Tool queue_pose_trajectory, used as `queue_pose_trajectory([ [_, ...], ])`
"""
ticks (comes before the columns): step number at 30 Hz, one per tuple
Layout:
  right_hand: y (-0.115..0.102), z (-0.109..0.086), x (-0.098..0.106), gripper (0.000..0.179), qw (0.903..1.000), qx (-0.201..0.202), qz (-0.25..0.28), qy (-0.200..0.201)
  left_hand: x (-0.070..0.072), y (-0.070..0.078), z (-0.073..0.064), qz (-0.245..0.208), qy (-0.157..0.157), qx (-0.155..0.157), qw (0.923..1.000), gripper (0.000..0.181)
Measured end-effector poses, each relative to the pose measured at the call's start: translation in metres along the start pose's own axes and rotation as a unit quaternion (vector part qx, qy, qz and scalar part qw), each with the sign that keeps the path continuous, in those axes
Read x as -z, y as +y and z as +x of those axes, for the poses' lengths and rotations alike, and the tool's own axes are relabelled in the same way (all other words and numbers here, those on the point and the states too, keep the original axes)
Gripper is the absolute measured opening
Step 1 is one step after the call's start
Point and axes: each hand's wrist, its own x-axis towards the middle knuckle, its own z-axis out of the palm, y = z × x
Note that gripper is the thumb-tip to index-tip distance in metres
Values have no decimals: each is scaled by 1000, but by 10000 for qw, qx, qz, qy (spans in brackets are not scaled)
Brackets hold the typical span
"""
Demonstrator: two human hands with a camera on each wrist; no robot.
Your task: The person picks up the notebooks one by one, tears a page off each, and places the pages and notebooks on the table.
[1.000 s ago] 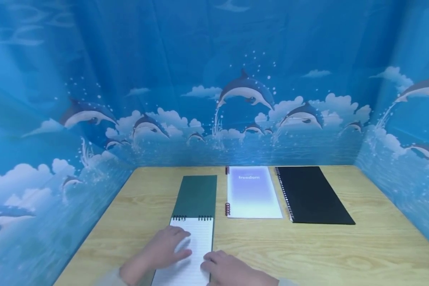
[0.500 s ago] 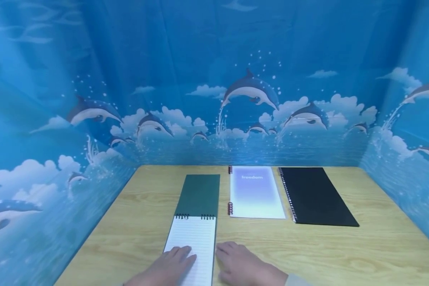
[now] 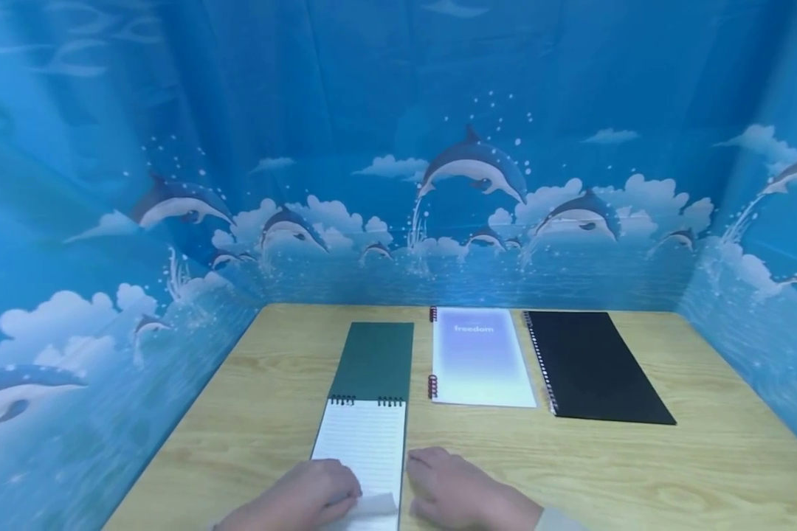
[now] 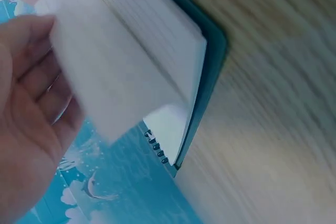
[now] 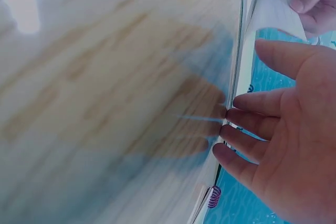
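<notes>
A spiral notepad (image 3: 361, 431) lies on the table, its green cover (image 3: 377, 358) flipped back away from me and its lined paper facing up. My left hand (image 3: 305, 493) is over the near part of the pad and pinches a page (image 4: 100, 56), which bends up off the stack in the left wrist view. Beside the pad's right edge is my right hand (image 3: 448, 483). Its fingers (image 5: 257, 124) are extended, with their tips at the table surface, and nothing is held in it.
Behind the hands lie a white-and-purple notebook (image 3: 481, 361) with red rings and, to its right, a black spiral-bound notebook (image 3: 598, 365). The wooden table (image 3: 571, 472) ends at a blue dolphin-print curtain (image 3: 345, 133) at the back and sides.
My left hand has drawn back toward the near end of the pad and lifted a page's lower edge. My right hand has moved off the paper to the pad's right side.
</notes>
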Motion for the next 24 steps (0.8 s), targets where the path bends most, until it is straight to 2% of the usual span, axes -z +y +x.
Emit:
queue_pose_trajectory([
  [3, 1, 0, 0, 52, 9999, 46, -94, 41, 3, -1, 2, 51, 470, -88, 9988, 15],
  [6, 0, -1, 0, 53, 9999, 12, -78, 62, 6, 0, 3, -327, 745, -8, 9967, 19],
  [9, -1, -1, 1, 53, 10000, -56, -25, 37, 7, 0, 4, -984, 651, 177, 9929, 23],
  [13, 0, -2, 1, 54, 10000, -93, 9, 27, 5, -1, 6, -1791, 397, 421, 9821, 23],
  [16, 2, -2, 1, 55, 9999, -110, 47, 35, 4, -3, 6, -2222, 305, 481, 9733, 20],
  [19, 3, -2, 1, 55, 9998, -166, 118, 38, 7, -4, 7, -2366, 374, 582, 9691, 17],
  [22, 4, 0, 2, 53, 9993, -261, 194, 197, 14, -4, 7, -2160, 696, 830, 9704, 19],
  [24, 5, 2, 2, 52, 9984, -381, 199, 357, 20, -3, 8, -2047, 989, 1014, 9685, 20],
])
